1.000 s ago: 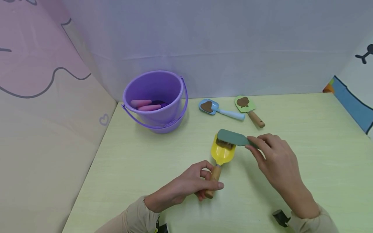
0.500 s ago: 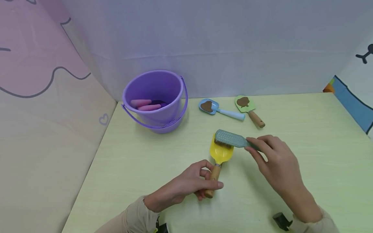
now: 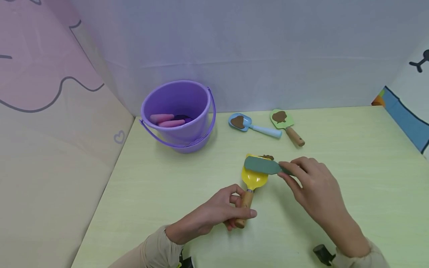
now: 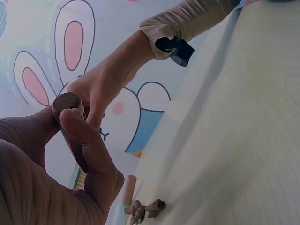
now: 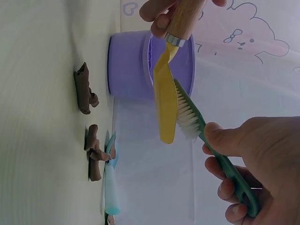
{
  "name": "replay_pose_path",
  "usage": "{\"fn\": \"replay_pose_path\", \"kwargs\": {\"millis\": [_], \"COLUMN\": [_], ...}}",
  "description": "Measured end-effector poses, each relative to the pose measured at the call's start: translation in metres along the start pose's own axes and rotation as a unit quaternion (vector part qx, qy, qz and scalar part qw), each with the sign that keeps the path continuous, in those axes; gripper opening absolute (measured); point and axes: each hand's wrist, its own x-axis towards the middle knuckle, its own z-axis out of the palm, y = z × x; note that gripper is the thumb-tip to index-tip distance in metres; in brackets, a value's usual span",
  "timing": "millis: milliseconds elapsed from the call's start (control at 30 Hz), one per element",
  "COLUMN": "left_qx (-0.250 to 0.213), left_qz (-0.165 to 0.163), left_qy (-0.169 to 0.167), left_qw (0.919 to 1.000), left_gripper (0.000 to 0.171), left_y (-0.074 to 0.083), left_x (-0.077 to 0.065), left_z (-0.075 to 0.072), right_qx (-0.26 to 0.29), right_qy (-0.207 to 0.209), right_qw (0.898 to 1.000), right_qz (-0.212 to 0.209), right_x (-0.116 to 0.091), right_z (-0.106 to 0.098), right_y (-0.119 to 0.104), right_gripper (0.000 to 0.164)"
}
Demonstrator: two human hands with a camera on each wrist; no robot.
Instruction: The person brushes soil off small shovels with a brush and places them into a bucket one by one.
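Observation:
My left hand (image 3: 222,206) grips the wooden handle (image 3: 247,199) of a small yellow shovel (image 3: 254,180), its blade pointing away from me. In my right hand (image 3: 316,186) is a green brush (image 3: 259,165), pinched by its handle and lying across the blade. The right wrist view shows the brush's pale bristles (image 5: 186,116) against the yellow blade (image 5: 165,103), which is held above the table. Brown curled pieces (image 5: 83,89) lie on the table below it; in the head view, some brown bits (image 3: 267,157) show just past the blade's far end.
A purple bucket (image 3: 197,136) holding pink-handled things stands at the back left. Behind the yellow shovel lie a blue toy shovel (image 3: 266,131) and a light green one (image 3: 285,121) with a wooden handle, both with brown patches on their blades. Cloth walls enclose the table.
The brush has tipped back and forth and shifted slightly left and toward me over the blade. Brown bits now show past the blade's far end. My left hand has barely moved.

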Motion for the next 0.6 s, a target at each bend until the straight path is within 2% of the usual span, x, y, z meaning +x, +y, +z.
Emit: {"fn": "replay_pose_path", "kwargs": {"millis": [600], "left_qx": [-0.002], "left_qz": [0.002], "left_qy": [-0.008], "left_qw": [1.0000], "left_gripper": [0.037], "left_y": [-0.0004], "left_x": [-0.0023], "left_z": [0.0024], "right_qx": [-0.021], "right_qy": [0.031], "right_qw": [0.999], "right_qz": [0.021], "right_x": [0.0015], "right_z": [0.0018], "right_y": [0.0079], "right_gripper": [0.062]}}
